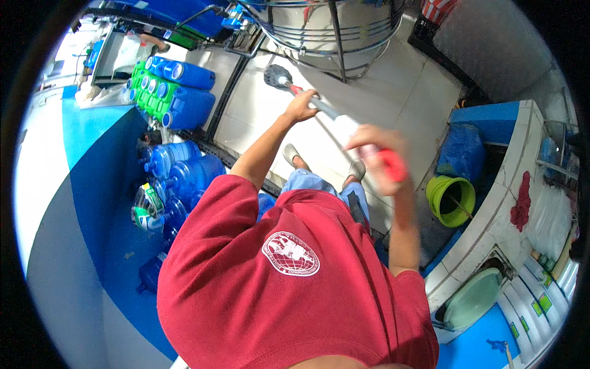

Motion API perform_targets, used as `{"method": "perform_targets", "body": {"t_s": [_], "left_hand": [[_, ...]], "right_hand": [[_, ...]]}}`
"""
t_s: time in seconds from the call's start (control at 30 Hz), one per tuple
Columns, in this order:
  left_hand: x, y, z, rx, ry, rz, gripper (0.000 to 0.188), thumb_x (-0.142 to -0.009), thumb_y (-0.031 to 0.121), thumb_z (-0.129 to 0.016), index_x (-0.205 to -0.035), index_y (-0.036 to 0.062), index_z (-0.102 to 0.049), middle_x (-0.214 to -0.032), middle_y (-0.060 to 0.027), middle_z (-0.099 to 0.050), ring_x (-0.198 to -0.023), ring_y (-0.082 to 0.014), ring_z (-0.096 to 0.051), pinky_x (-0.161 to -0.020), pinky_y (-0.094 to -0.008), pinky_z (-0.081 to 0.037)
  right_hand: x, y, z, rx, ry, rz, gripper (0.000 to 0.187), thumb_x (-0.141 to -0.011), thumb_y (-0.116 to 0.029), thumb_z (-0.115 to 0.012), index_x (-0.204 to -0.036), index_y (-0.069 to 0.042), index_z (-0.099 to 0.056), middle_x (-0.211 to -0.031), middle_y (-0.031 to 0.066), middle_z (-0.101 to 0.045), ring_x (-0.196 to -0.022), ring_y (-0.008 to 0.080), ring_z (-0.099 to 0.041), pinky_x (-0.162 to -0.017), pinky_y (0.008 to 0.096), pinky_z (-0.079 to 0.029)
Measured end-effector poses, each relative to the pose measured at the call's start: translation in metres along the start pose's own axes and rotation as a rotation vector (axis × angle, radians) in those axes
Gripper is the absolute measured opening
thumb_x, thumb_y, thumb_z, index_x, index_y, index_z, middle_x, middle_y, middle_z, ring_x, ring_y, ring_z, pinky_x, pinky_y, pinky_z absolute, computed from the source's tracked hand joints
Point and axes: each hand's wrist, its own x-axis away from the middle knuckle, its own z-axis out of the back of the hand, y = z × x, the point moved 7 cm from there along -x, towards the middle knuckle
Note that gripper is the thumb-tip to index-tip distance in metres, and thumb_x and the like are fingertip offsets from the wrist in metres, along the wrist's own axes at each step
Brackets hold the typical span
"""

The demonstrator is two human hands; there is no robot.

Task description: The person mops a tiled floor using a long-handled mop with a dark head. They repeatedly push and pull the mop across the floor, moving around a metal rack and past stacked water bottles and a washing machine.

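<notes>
My left hand [302, 106] is closed around the grey shaft of a long-handled scrubber [329, 111], not far from its red collar. The tool's round, dark, bristly head [278, 77] is at or just above the pale tiled floor. Higher up the tool, my right hand [382, 154] wraps around the thicker white-and-red handle part. Motion smears this hand and the red end, so the finger details are unclear. The tool slants from the far left down toward my right side.
Blue water jugs [190, 172] and blue and green jerrycans [184, 101] crowd the left. A round wire rack [344, 52] stands ahead. At right are lime-green buckets [437, 197], a tiled ledge [491, 209] and a pale green basin [476, 298]. My feet stand on the tiles [252, 120].
</notes>
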Motion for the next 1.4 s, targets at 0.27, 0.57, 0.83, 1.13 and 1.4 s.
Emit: {"method": "perform_targets", "body": {"t_s": [0.27,0.57,0.83,1.13,1.4], "left_hand": [[-0.026,0.191,-0.162,0.037,-0.452,-0.116,0.042,-0.062,0.026,-0.065,-0.102,0.0151,-0.072,-0.093,-0.0128,-0.069,-0.088,-0.0332,-0.064,-0.084,-0.0427,-0.050],[0.012,0.266,-0.215,0.219,-0.297,-0.312,0.019,-0.062,0.029,-0.065,-0.076,0.0155,-0.068,-0.067,-0.0113,-0.063,-0.067,-0.0356,-0.062,-0.064,-0.0460,-0.049],[0.056,0.173,-0.131,0.205,-0.278,-0.319,0.017,-0.071,0.030,-0.063,-0.068,0.0128,-0.064,-0.060,-0.0122,-0.060,-0.060,-0.0351,-0.060,-0.058,-0.0466,-0.047],[0.067,-0.037,0.009,0.185,0.317,-0.074,0.018,-0.078,0.014,-0.066,-0.070,0.0049,-0.054,-0.066,-0.0133,-0.057,-0.069,-0.0340,-0.058,-0.065,-0.0424,-0.047],[0.086,-0.187,0.089,-0.018,0.293,0.265,0.041,-0.081,0.029,-0.069,-0.114,0.0075,-0.054,-0.126,-0.0223,-0.053,-0.121,-0.0362,-0.050,-0.099,-0.0410,-0.041]], "right_hand": [[0.072,-0.118,0.184,-0.156,0.417,0.145,0.037,-0.080,-0.036,-0.045,-0.066,-0.005,-0.058,-0.048,0.0070,-0.049,-0.040,0.0207,-0.048,-0.039,0.0329,-0.038],[0.113,-0.171,0.198,-0.382,-0.040,0.334,0.026,-0.078,-0.026,-0.054,-0.058,-0.012,-0.064,-0.044,-0.0041,-0.048,-0.035,0.0055,-0.048,-0.036,0.0222,-0.040],[0.072,-0.162,0.048,-0.414,-0.064,0.359,0.030,-0.083,-0.024,-0.050,-0.070,-0.007,-0.071,-0.045,-0.0030,-0.039,-0.033,0.0069,-0.037,-0.032,0.0217,-0.029],[0.011,-0.034,-0.118,-0.024,0.228,0.026,0.077,-0.084,-0.073,-0.035,-0.073,-0.004,-0.066,-0.049,0.0018,-0.051,-0.041,0.0177,-0.050,-0.043,0.0287,-0.038],[-0.041,0.064,-0.242,-0.089,-0.064,0.006,0.060,-0.082,-0.060,-0.043,-0.076,-0.002,-0.058,-0.058,0.0064,-0.045,-0.052,0.0245,-0.047,-0.055,0.0359,-0.038]]}}
